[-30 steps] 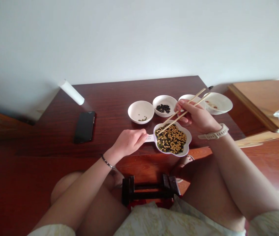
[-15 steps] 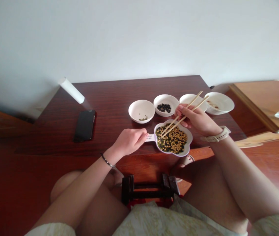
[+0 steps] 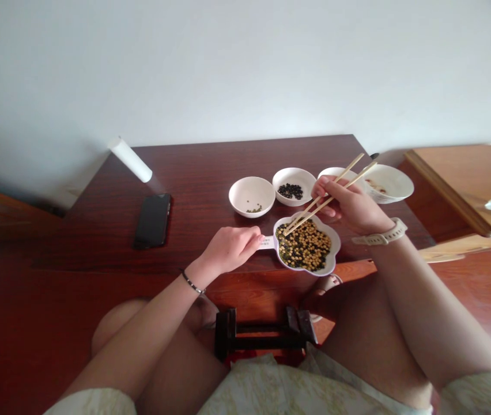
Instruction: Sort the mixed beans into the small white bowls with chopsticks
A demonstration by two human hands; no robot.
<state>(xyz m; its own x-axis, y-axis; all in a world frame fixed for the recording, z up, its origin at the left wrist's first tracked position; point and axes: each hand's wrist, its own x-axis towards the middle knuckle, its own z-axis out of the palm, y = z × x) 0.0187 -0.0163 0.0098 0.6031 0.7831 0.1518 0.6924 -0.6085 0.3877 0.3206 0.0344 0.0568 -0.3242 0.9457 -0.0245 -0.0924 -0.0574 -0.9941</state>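
My left hand [image 3: 234,248] is closed round the handle of a white, flower-shaped dish [image 3: 335,245] with a purple rim. Mixed beans [image 3: 308,245], yellow, black and green, cover the bottom of the dish. A pair of wooden chopsticks [image 3: 336,193] is held in my right hand [image 3: 349,204], their tips among the beans at the dish's left side. Behind the dish stand a white bowl [image 3: 239,199] with a few green beans, another bowl [image 3: 303,176] with black beans, and a third bowl [image 3: 331,172] partly hidden by my right hand.
A larger white bowl [image 3: 396,187] with a few pale and reddish bits stands at the right of the row. On the left of the dark table [image 3: 193,167] are a black phone [image 3: 153,221] and a white roll [image 3: 131,160]. A wooden cabinet [image 3: 465,173] adjoins on the right.
The chopstick tips have shifted slightly up within the dish, and my right hand has risen a little with them. My left hand stays on the handle. The view has moved slightly.
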